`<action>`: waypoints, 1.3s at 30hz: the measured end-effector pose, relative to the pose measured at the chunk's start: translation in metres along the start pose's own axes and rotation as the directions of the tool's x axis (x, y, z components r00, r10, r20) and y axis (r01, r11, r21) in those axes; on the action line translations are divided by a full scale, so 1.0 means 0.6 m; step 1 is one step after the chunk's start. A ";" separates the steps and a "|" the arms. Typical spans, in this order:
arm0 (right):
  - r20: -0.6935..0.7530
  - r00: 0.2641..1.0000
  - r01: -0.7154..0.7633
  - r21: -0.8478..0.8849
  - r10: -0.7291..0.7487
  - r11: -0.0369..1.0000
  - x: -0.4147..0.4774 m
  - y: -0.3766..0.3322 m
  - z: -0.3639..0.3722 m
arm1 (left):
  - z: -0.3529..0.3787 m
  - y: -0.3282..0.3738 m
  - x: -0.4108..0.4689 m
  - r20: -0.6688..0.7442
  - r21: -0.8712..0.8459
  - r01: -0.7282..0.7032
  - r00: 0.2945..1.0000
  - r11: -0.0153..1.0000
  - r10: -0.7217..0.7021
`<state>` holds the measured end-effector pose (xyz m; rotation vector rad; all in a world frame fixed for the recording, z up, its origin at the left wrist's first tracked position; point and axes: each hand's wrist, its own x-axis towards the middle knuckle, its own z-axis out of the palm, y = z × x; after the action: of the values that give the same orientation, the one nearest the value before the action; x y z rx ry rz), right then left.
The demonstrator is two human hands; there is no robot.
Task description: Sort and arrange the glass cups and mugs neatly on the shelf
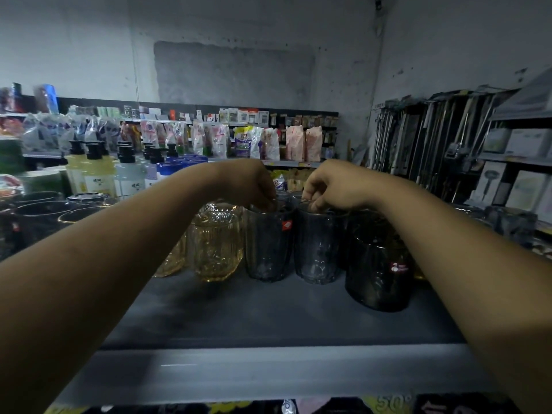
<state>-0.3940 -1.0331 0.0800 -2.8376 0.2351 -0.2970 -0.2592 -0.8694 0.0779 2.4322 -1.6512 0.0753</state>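
Grey tumbler (265,246) under left hand (254,183), second grey tumbler (316,249) under right hand (328,183) — smoky glass, glossy, patterned. Amber cup (216,243) left of left hand — ribbed glossy glass. Shelf (268,318) beneath: matt grey.

Up front on this shelf (268,321) I count two amber glasses (215,246), two smoky grey tumblers (265,249) — and one bigger dark glass (378,282).
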 end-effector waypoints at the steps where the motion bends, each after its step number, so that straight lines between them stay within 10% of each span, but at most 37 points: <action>1: 0.002 1.000 0.003 0.008 -0.003 1.000 -0.001 0.001 0.000 | -0.001 0.001 -0.002 0.006 0.001 -0.003 1.000 1.000 0.003; 11: -0.035 0.999 0.003 -0.060 -0.005 0.998 -0.014 -0.006 0.000 | -0.008 0.010 -0.027 -0.029 0.007 0.024 0.999 1.000 -0.024; 22: -0.448 0.794 0.458 -0.004 -0.411 0.889 -0.207 -0.074 0.063 | 0.063 0.148 -0.289 -0.671 -0.209 -0.048 0.733 0.977 -0.108; 33: -0.155 0.837 0.529 0.473 -0.524 0.705 -0.378 -0.196 0.338 | 0.290 0.231 -0.660 -0.522 -0.565 0.322 0.574 0.760 -0.631; 39: 0.013 0.906 0.323 0.624 -0.423 0.711 -0.480 -0.292 0.521 | 0.415 0.259 -0.880 -0.490 -0.680 0.446 0.314 0.582 -0.813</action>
<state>-0.5789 -0.7327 -0.2148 -2.2079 -0.4180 -0.1820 -0.6179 -0.4899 -0.2260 2.0171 -0.1632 0.5034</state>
